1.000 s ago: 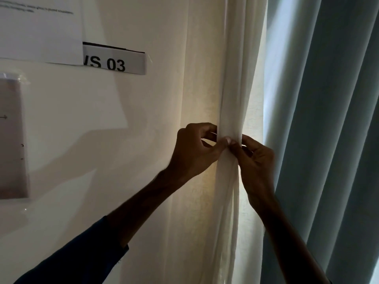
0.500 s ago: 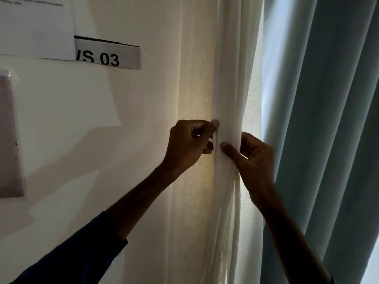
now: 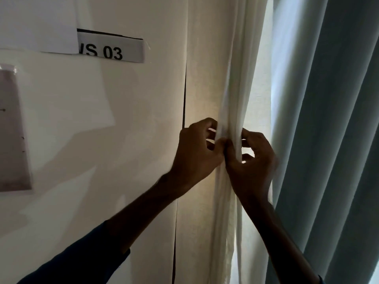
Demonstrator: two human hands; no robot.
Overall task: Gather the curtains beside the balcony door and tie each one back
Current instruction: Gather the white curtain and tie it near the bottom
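Note:
A sheer white curtain [image 3: 235, 78] hangs in a narrow gathered bunch beside the cream wall. My left hand [image 3: 194, 152] grips the bunch from the left, its fingers curled round the folds. From the right, my right hand [image 3: 252, 160] grips the same bunch, thumb at the front and fingers curled behind the cloth. The two thumbs meet at the front of the bunch. No tie-back can be made out between the fingers. A thick blue-grey curtain [image 3: 332, 140] hangs in deep pleats to the right.
On the wall at the left are a strip label reading "S 03" [image 3: 110, 50], a white paper sheet [image 3: 37, 23] above it and a grey sheet in a plastic sleeve [image 3: 12, 128]. Daylight shows through the gap between the two curtains.
Both hands have closed tighter on the white bunch and their thumbs have come together again at its front. The view has shifted slightly.

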